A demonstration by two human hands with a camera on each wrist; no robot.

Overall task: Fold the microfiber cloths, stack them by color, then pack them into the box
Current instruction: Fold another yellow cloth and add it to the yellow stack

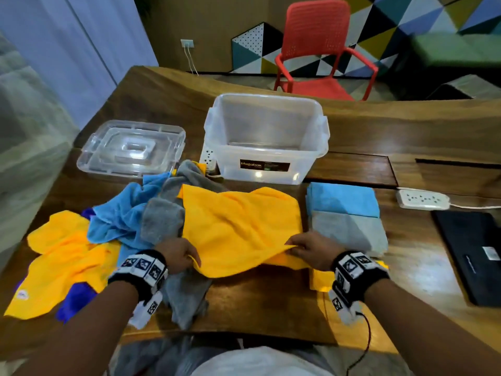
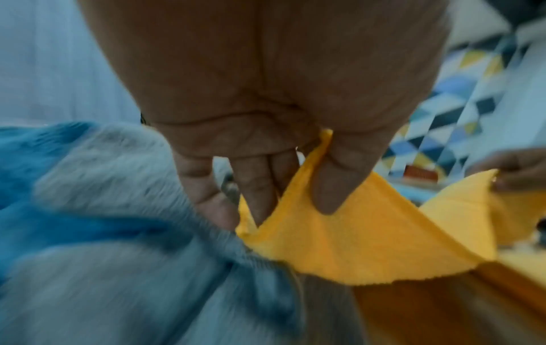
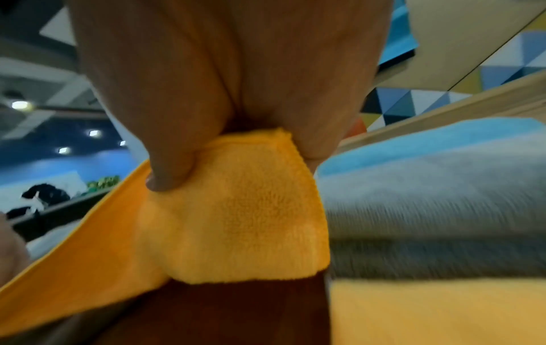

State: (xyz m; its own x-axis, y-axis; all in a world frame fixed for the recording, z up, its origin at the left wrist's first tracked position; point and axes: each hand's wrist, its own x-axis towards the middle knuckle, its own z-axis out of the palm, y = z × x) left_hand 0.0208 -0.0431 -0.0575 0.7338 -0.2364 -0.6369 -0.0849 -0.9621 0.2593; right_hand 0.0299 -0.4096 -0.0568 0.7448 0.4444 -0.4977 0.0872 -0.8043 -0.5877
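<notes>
Pinched near corners of yellow cloth with left hand and right hand, spread mid-table before box. Risk: snagged grey cloth underneath, skewed fold.

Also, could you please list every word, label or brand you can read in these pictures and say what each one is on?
"Megabox": on the dark label on the front wall of the clear plastic box.
Smaller print on the same label: too small to read.
White sticker on the black laptop: blurred, unreadable.
Small round tag on the unfolded yellow cloth at far left: unreadable.
Black-and-white marker squares on the wristbands: patterns, no words.
</notes>
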